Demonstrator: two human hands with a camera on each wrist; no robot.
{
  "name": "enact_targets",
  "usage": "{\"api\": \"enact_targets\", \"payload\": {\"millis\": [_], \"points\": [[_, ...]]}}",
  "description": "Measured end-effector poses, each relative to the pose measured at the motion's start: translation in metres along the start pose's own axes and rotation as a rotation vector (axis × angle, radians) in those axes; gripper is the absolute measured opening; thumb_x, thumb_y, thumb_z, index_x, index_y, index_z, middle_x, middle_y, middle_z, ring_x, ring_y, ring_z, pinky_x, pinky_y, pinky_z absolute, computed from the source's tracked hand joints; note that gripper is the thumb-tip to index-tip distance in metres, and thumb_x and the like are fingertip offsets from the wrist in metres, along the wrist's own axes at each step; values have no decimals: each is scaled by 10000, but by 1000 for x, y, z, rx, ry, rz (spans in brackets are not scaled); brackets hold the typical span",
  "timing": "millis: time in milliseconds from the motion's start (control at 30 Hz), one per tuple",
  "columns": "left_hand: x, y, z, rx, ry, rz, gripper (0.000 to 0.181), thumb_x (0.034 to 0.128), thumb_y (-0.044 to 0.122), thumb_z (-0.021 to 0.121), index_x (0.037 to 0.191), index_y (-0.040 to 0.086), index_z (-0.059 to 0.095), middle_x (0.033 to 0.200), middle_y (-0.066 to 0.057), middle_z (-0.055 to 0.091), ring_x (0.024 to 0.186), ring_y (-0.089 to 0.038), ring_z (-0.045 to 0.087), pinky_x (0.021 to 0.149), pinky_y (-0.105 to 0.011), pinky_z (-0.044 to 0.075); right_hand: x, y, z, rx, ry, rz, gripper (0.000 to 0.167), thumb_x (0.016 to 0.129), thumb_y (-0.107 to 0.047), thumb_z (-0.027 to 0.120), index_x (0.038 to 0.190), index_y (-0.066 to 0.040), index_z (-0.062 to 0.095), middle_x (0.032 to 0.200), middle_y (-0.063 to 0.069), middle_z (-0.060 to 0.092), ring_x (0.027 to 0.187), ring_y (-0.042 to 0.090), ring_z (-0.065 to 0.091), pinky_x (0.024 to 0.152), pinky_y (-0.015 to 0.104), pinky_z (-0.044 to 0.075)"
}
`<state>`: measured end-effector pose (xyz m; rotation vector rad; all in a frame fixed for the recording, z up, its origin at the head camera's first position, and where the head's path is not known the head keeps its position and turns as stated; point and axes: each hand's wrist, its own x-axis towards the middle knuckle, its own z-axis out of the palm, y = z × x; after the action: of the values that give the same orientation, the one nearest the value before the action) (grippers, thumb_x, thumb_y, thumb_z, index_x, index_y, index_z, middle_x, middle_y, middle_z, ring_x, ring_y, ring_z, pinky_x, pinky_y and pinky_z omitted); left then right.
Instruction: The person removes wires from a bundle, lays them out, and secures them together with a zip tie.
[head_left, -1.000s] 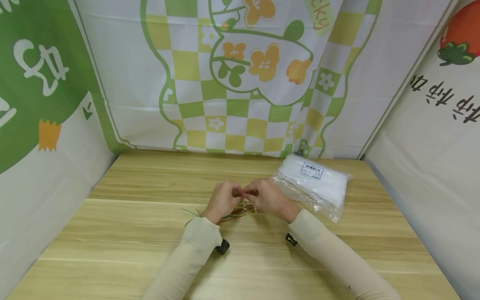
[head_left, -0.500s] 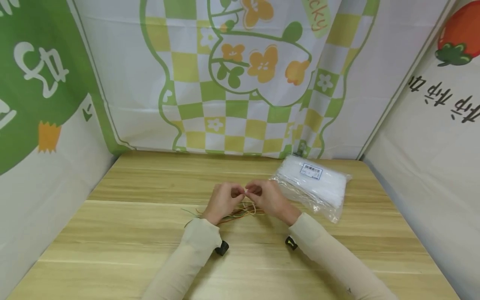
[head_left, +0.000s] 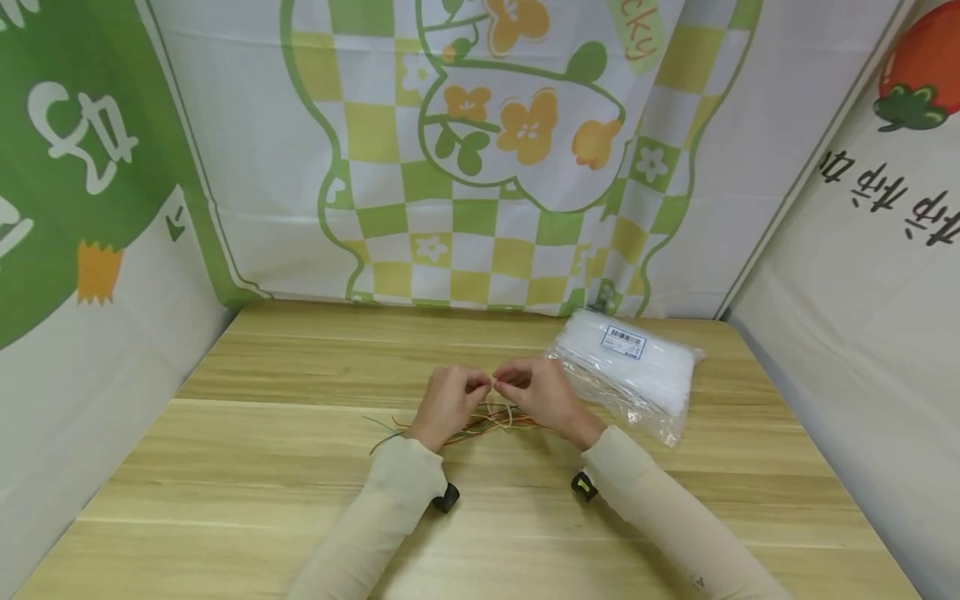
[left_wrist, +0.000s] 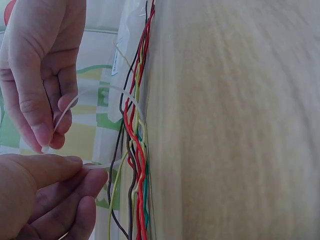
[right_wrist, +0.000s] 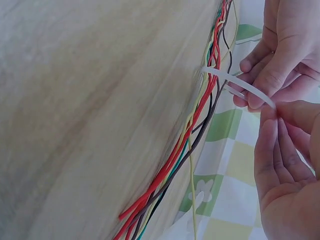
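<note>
A bundle of thin red, black, yellow and green wires [right_wrist: 187,125] lies across the table between my hands. A white cable tie [right_wrist: 240,82] loops around the wires, its two ends drawn away from them towards my fingers. My left hand [head_left: 447,404] pinches one end between thumb and fingers, seen low in the left wrist view. My right hand [head_left: 542,396] pinches the other end, its fingertips close to those of the left. Whether the tie's tip is in its head is hidden by the fingers.
A clear plastic bag [head_left: 630,358] of white strips with a barcode label lies behind my right hand. The wooden table [head_left: 262,467] ends at a patterned cloth [head_left: 480,258] at the back, with printed cloth walls on both sides.
Both hands keep their pinch, and their fingertips have shifted slightly to the right. The wires and the bag stay where they were.
</note>
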<state>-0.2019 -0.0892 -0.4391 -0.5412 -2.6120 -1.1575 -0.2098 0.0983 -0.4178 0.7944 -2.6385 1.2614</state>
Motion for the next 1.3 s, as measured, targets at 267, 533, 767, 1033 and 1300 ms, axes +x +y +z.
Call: {"api": "enact_targets", "payload": {"millis": [267, 533, 767, 1033, 1300], "points": [[-1, 1, 0, 24, 17, 40, 99, 954, 32, 762, 903, 80, 832, 854, -57, 810, 701, -107, 699, 662, -287, 576, 1, 0, 1, -3, -27, -25, 114, 962, -77, 766, 1058, -31, 806, 1007, 117, 816, 874, 203, 786, 783, 253, 620], [-1, 2, -1, -3, 21, 38, 99, 961, 25, 749, 932, 65, 835, 888, -80, 815, 754, -167, 746, 697, -332, 610, 1, -4, 1, -13, -3, -16, 119, 961, -93, 774, 1053, -27, 810, 999, 125, 817, 860, 209, 791, 763, 262, 624], [-1, 3, -2, -19, 10, 12, 91, 964, 27, 748, 957, 55, 834, 929, -95, 821, 821, -212, 780, 738, -367, 630, 2, -3, 2, -17, -4, -9, 112, 960, -98, 779, 1047, -37, 813, 985, 114, 818, 851, 196, 791, 752, 254, 621], [0, 4, -7, -41, 27, 18, 84, 960, 43, 758, 939, 68, 835, 925, -77, 822, 831, -193, 770, 747, -372, 622, 4, -4, 1, -16, 0, -14, 99, 966, -108, 773, 1029, -49, 821, 970, 103, 820, 827, 174, 786, 717, 248, 613], [0, 7, -8, -39, 12, 13, 82, 968, 61, 754, 961, 46, 834, 935, -77, 823, 836, -200, 770, 742, -367, 621, 2, -7, -3, 22, 28, 64, 129, 978, -137, 765, 1065, -54, 812, 1011, 91, 819, 853, 159, 776, 748, 284, 617]]}}
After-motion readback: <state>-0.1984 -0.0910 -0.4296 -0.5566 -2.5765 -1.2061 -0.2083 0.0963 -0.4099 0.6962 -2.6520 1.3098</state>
